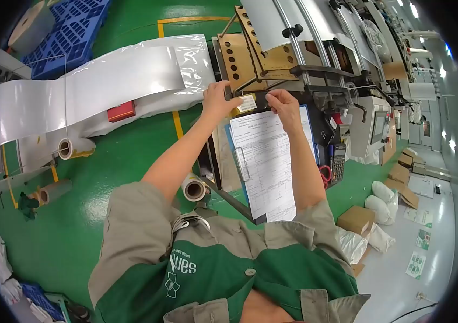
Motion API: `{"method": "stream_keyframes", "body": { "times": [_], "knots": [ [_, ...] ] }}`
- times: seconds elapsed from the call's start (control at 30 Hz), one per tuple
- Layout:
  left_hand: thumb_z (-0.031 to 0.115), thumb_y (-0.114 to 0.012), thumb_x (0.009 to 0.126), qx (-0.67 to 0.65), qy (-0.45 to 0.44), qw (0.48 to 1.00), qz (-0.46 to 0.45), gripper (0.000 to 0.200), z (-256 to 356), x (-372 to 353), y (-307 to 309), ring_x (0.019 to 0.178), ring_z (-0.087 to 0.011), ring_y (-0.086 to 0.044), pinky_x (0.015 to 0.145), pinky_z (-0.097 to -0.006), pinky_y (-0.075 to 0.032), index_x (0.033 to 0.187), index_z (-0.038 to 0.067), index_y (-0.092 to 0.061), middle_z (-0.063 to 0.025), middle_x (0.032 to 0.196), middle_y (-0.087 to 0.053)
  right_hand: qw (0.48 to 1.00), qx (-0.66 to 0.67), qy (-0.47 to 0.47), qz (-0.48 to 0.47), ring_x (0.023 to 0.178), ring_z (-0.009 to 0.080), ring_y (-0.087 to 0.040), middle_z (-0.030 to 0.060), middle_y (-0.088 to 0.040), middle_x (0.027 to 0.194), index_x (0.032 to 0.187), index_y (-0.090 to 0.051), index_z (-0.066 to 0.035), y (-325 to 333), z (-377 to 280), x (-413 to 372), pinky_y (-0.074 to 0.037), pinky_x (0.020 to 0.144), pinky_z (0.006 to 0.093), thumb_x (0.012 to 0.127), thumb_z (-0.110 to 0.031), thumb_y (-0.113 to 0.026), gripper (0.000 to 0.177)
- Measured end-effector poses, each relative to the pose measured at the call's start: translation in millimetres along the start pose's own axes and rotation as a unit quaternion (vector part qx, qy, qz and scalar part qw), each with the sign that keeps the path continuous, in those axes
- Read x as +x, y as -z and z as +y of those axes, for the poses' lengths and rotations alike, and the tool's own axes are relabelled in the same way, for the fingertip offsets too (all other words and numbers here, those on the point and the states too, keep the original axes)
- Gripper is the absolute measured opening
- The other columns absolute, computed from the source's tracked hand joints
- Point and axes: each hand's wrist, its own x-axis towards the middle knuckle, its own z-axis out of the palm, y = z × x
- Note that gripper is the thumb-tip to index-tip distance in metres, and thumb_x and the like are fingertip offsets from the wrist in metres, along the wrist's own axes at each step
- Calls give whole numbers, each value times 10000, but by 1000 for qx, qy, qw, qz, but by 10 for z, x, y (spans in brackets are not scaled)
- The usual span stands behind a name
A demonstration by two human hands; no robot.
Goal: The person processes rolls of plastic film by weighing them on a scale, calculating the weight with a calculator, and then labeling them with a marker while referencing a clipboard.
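Observation:
Near the far end of a blue clipboard, my left hand (219, 100) has its thumb and fingers apart around the left side of a small yellow box with a white label (246, 103). Whether it grips the box is unclear. My right hand (284, 103) is closed in a pinch just right of the box; what the fingertips hold, if anything, is too small to make out. Below both hands, printed sheets (264, 161) lie on the clipboard, whose metal clip (243, 164) is at the left edge. My right forearm passes over the sheets.
A calculator (337, 163) and red-handled scissors (324, 175) lie right of the clipboard. Machine rollers and perforated tan plates (234, 60) stand beyond. To the left are silver film (116, 75), a red box (121, 111) and a blue pallet (70, 40). A roll (194, 188) stands below the table.

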Motion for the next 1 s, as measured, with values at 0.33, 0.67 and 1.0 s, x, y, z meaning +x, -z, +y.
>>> {"method": "stream_keyframes", "body": {
  "times": [0.33, 0.67, 1.0],
  "knots": [
    [570, -523, 845, -366, 375, 845, -107, 596, -237, -255, -58, 1060, -229, -507, 935, -471, -317, 1169, 70, -537, -107, 1120, -546, 998, -59, 18, 11, 612, 50, -447, -39, -524, 667, 894, -634, -7, 3, 87, 0, -382, 550, 208, 798, -109, -682, 149],
    [239, -705, 790, -494, 357, 792, -25, 226, -478, -339, -126, 786, -106, -520, 765, -320, -358, 942, 112, -597, 19, 821, -580, 999, -42, 2, 20, 603, 59, -477, -27, -550, 666, 909, -641, -12, -21, -79, -78, -399, 554, 204, 813, -115, -665, 142],
    [112, -682, 783, -425, 163, 882, 120, 180, 366, -730, 230, 694, -81, -477, 628, -232, -396, 869, -12, -584, -14, 770, -558, 999, 31, -36, 23, 554, 57, -481, -16, -565, 655, 879, -646, -42, 27, 24, -57, -380, 500, 194, 794, -131, -685, 129]
  ]
}}
